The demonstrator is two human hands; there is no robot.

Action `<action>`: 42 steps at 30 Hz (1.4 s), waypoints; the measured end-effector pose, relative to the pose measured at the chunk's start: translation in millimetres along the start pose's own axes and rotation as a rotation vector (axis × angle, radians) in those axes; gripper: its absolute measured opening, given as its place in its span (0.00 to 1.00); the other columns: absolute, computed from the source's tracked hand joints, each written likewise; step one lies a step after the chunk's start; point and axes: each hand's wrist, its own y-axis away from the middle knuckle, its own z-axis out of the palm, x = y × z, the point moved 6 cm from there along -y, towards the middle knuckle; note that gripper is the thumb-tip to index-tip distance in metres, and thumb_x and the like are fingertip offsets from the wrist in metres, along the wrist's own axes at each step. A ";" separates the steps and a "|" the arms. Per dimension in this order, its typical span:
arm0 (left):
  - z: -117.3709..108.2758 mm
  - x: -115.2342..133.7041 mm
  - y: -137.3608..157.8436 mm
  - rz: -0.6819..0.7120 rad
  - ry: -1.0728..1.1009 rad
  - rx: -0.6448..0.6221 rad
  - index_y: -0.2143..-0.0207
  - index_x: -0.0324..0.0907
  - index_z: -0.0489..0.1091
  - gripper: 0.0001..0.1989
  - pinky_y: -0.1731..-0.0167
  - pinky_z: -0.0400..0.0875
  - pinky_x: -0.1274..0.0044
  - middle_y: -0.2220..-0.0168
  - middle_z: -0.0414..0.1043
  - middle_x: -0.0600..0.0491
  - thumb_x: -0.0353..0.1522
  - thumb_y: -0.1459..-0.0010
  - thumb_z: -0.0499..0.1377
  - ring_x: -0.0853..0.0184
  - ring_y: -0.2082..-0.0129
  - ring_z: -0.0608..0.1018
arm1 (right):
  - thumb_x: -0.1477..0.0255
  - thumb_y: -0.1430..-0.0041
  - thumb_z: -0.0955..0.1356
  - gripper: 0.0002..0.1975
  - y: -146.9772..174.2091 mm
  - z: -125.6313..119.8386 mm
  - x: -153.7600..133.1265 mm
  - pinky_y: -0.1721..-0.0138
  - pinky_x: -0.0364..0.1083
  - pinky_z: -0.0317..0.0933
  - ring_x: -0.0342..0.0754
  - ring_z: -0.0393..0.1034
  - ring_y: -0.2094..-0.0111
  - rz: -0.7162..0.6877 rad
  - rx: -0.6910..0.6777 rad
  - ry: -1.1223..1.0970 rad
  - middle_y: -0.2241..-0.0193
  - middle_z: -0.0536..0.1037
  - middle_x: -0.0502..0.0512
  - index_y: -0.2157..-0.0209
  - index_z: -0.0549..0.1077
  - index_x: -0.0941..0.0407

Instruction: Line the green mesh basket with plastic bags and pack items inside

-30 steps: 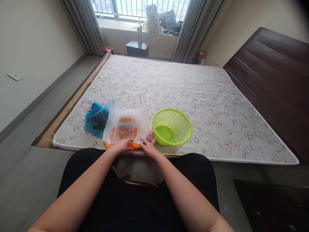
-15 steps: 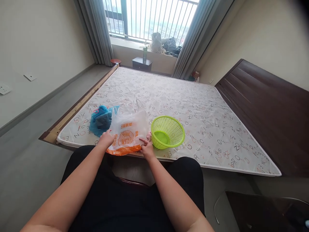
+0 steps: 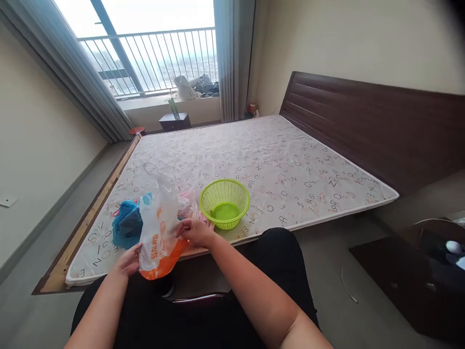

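Observation:
A white and orange plastic bag (image 3: 162,235) with printed orange characters is raised and tilted at the mattress's near edge. My left hand (image 3: 130,261) has its fingers closed on the bag's lower left side. At the other side my right hand (image 3: 194,232) pinches the plastic. Behind the left part of the bag lies a blue plastic bag (image 3: 127,228) with something dark inside. A pink bundle (image 3: 188,203), partly hidden, rests between the white bag and a green plastic basket (image 3: 225,203). The basket stands upright and holds nothing that I can see.
The letter-printed mattress (image 3: 261,155) lies on a wooden bed frame (image 3: 92,206) with a dark headboard (image 3: 363,111). A small nightstand (image 3: 174,121) with a green bottle is at the far side, near the window. At lower right stands a dark table (image 3: 392,281); a cable hangs beside it.
Both hands have lifted and turned the white bag, its lower end now over my lap. The pink bundle behind it shows more. My view has swung to the right.

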 end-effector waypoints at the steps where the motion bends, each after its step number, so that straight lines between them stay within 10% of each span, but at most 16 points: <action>1: -3.2 -0.1 0.8 -0.032 0.061 0.009 0.67 0.45 0.74 0.06 0.66 0.83 0.66 0.71 0.79 0.49 0.34 0.47 0.67 0.55 0.67 0.85 | 0.81 0.53 0.64 0.09 6.3 -9.8 -13.4 0.71 0.40 0.51 0.41 0.59 0.72 -0.043 -0.016 0.028 0.75 0.69 0.46 0.72 0.72 0.55; 5: 5.4 26.2 10.1 0.136 0.295 0.007 0.63 0.48 0.75 0.07 0.60 0.82 0.75 0.60 0.83 0.52 0.30 0.46 0.67 0.62 0.56 0.84 | 0.78 0.56 0.66 0.10 29.6 -78.2 -61.6 0.70 0.40 0.52 0.40 0.56 0.72 -0.259 0.178 0.152 0.74 0.62 0.42 0.69 0.65 0.53; 11: 86.7 96.4 44.3 0.347 0.440 -0.051 0.58 0.49 0.73 0.12 0.59 0.82 0.74 0.54 0.82 0.56 0.26 0.43 0.65 0.67 0.57 0.83 | 0.74 0.48 0.68 0.32 52.9 -176.4 -82.8 0.56 0.44 0.65 0.43 0.67 0.64 -0.318 0.524 0.237 0.62 0.75 0.47 0.40 0.63 0.53; 19: 197.7 122.8 62.0 0.434 0.308 -0.176 0.55 0.51 0.67 0.12 0.58 0.80 0.73 0.52 0.79 0.56 0.31 0.41 0.62 0.67 0.54 0.82 | 0.69 0.46 0.71 0.19 72.4 -245.4 -76.0 0.43 0.54 0.65 0.54 0.72 0.49 -0.068 0.721 0.479 0.50 0.78 0.59 0.51 0.75 0.58; 31: 288.6 64.8 59.8 0.246 0.307 -0.339 0.58 0.48 0.67 0.19 0.62 0.77 0.73 0.58 0.77 0.57 0.30 0.53 0.67 0.70 0.66 0.80 | 0.78 0.43 0.68 0.13 72.8 -244.4 -44.4 0.42 0.51 0.64 0.52 0.73 0.46 -0.085 0.717 0.632 0.47 0.79 0.59 0.57 0.79 0.57; 37: 286.3 54.8 41.8 0.363 0.223 -0.194 0.63 0.44 0.69 0.16 0.55 0.76 0.73 0.61 0.79 0.53 0.28 0.56 0.65 0.66 0.58 0.80 | 0.69 0.44 0.71 0.20 71.7 -243.9 -45.0 0.42 0.51 0.64 0.54 0.70 0.42 -0.162 0.776 0.564 0.45 0.77 0.61 0.49 0.74 0.56; 42: 263.6 52.5 31.7 0.421 -0.130 -0.184 0.61 0.43 0.73 0.18 0.58 0.74 0.72 0.60 0.80 0.50 0.33 0.58 0.66 0.63 0.62 0.80 | 0.62 0.41 0.69 0.13 88.1 -266.7 -46.1 0.62 0.45 0.67 0.49 0.75 0.63 -0.012 0.868 0.292 0.64 0.80 0.52 0.58 0.75 0.54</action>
